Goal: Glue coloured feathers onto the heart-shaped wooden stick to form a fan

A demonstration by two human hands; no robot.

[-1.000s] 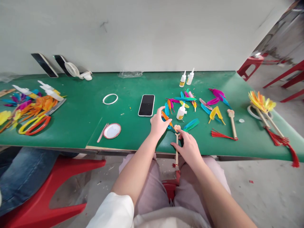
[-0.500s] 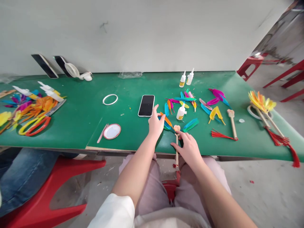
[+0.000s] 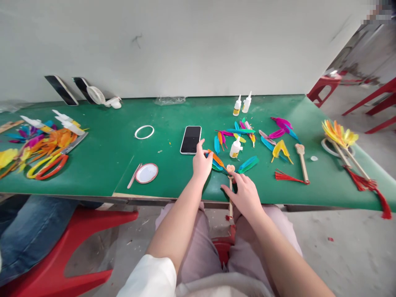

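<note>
My left hand (image 3: pixel 202 165) is closed, with thumb and finger at the outer end of an orange feather (image 3: pixel 215 158). Blue-green feathers (image 3: pixel 219 166) lie just under that feather. The feather's inner end meets the carved head (image 3: pixel 230 168) of a wooden stick (image 3: pixel 230 198), whose handle reaches past the table's front edge. On the stick, right below the head, rest the fingertips of my right hand (image 3: pixel 246 193), its thumb across the handle. A second pair of blue and green feathers (image 3: pixel 248 164) fans out from the head's right side. A white glue bottle (image 3: pixel 235 147) stands behind it.
A phone (image 3: pixel 190 140) lies behind my left hand. Loose feathers (image 3: pixel 238 131) and two glue bottles (image 3: pixel 237 105) are farther back. To the right are another wooden stick (image 3: pixel 302 163) and a finished-looking feather fan (image 3: pixel 340 134). Scissors (image 3: pixel 51 165) and a white lid-like dish (image 3: pixel 147 173) are leftward.
The view has tilted slightly, so the table sits a little lower. Both hands keep almost the same places at the feather and the stick.
</note>
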